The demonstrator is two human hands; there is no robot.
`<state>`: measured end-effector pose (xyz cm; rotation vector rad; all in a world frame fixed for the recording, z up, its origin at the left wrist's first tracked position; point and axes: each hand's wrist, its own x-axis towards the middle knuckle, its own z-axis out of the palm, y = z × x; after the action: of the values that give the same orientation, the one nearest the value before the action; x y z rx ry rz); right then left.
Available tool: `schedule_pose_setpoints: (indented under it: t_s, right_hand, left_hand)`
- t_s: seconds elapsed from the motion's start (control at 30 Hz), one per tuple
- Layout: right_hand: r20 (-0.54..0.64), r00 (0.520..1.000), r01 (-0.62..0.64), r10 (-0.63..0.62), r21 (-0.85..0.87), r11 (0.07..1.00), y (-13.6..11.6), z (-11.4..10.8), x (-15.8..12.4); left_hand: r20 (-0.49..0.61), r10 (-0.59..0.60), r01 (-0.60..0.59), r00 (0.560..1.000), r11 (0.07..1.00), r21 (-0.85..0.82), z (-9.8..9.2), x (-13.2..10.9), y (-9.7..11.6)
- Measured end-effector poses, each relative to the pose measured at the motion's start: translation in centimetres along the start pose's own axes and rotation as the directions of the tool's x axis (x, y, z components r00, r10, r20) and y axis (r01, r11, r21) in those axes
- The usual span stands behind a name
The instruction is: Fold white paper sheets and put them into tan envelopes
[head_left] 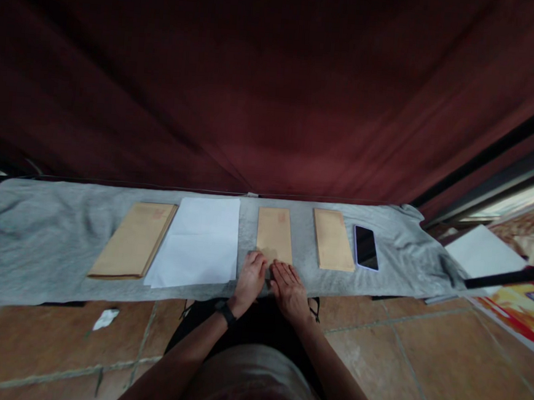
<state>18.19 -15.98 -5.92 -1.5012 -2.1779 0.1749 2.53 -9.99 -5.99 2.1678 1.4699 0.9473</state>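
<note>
A brown paper envelope lies lengthwise on the grey cloth in front of me. My left hand is at its near left corner, fingers curled together on the paper edge; the fingertips are partly hidden. Across the near right end, my right hand lies flat with its fingers stretched out. A stack of white paper sheets is to the left of the envelope. Farther left is a thicker pile of brown envelopes. To the right rests a smaller pile of brown envelopes.
A phone with a dark screen lies right of the smaller pile. The grey cloth covers a long narrow surface against a dark red curtain. A white scrap is on the tiled floor. Printed packaging stands far right.
</note>
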Motion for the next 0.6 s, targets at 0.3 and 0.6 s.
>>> schedule_pose_setpoints:
  t_s: [0.3,0.6]
  right_hand:
    - [-0.051,0.999,-0.007,0.002,-0.097,0.995,2.6,-1.0,-1.0]
    - [-0.071,0.997,0.004,-0.012,-0.105,0.994,2.8,-0.6,-1.1]
  left_hand:
    - [0.052,0.047,-0.054,0.998,0.987,0.149,-0.8,-0.6,0.1]
    - [0.251,0.214,-0.292,0.944,0.896,0.335,1.2,-2.9,2.8]
